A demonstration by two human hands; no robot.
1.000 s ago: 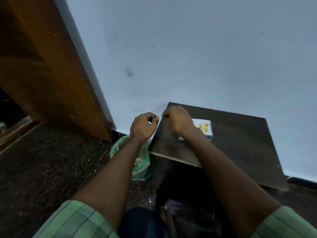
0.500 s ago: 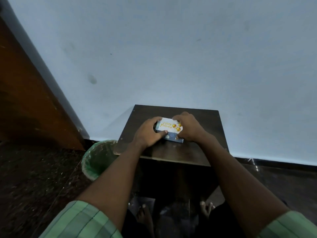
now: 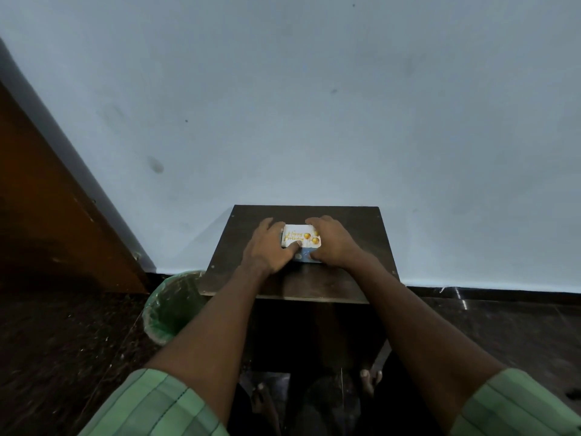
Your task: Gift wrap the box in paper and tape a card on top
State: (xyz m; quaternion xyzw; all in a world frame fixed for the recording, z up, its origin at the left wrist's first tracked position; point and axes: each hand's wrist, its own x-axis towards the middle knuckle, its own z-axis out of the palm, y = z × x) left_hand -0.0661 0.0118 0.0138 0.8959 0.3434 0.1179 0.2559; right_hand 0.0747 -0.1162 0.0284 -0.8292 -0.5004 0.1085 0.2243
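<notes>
A small box wrapped in blue paper [image 3: 301, 256] sits in the middle of a dark wooden table [image 3: 345, 221]. A white "Happy Birthday" card [image 3: 295, 235] with gold balloons lies on top of it. My left hand [image 3: 267, 247] lies over the box's left end with its fingers spread, and its thumb presses the card's near edge. My right hand [image 3: 330, 243] covers the box's right end, its fingers curled over the far corner and its thumb on the near side. The right part of the card is hidden under it.
A bin lined with a green bag [image 3: 169, 306] stands on the dark floor by the table's left front corner. The table stands against a pale blue wall [image 3: 314, 105]. A brown wooden panel [image 3: 47, 215] rises at the left. Bare feet show under the table.
The view swung right and centred on the table. Both hands came from the table's left corner onto the box and card, and have since settled lower on it.
</notes>
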